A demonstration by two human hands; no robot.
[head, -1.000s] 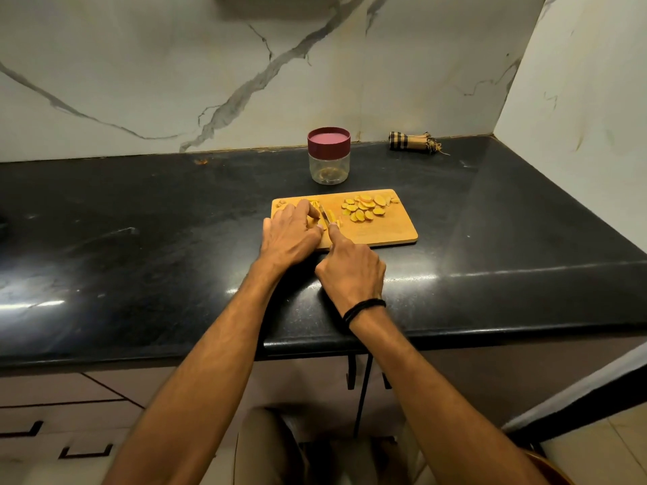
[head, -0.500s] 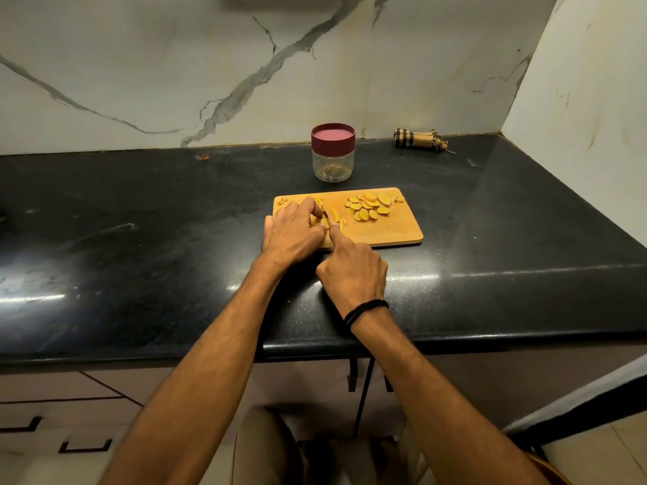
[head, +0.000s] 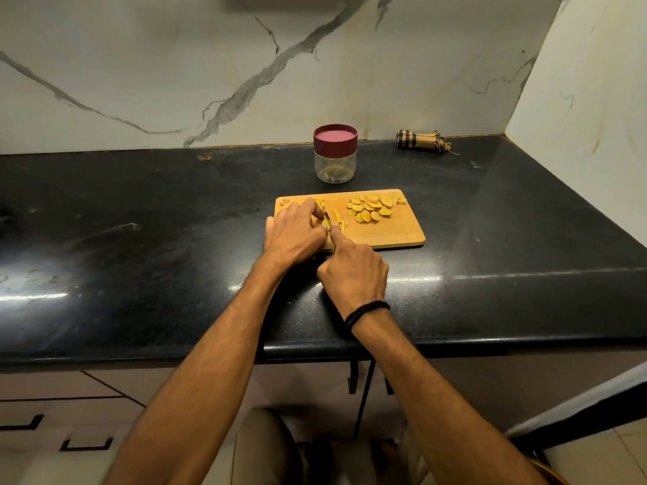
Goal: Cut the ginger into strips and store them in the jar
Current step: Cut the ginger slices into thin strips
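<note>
The ginger piece [head: 320,210] I am cutting sits at the left end of the wooden cutting board [head: 395,236], pinned under the curled fingertips of my left hand [head: 294,232], which hides most of it. Just to its right lie a few cut ginger strips [head: 338,218], and further right on the board a loose pile of ginger slices [head: 371,209]. My right hand [head: 353,271] is closed around the knife [head: 327,220], forefinger stretched along its back. Only a sliver of blade shows between my hands. Behind the board stands the clear jar [head: 335,168], its maroon lid [head: 335,140] on. A rolled checked cloth [head: 422,141] lies by the marble wall [head: 175,64], well apart, on the black table [head: 140,239].
</note>
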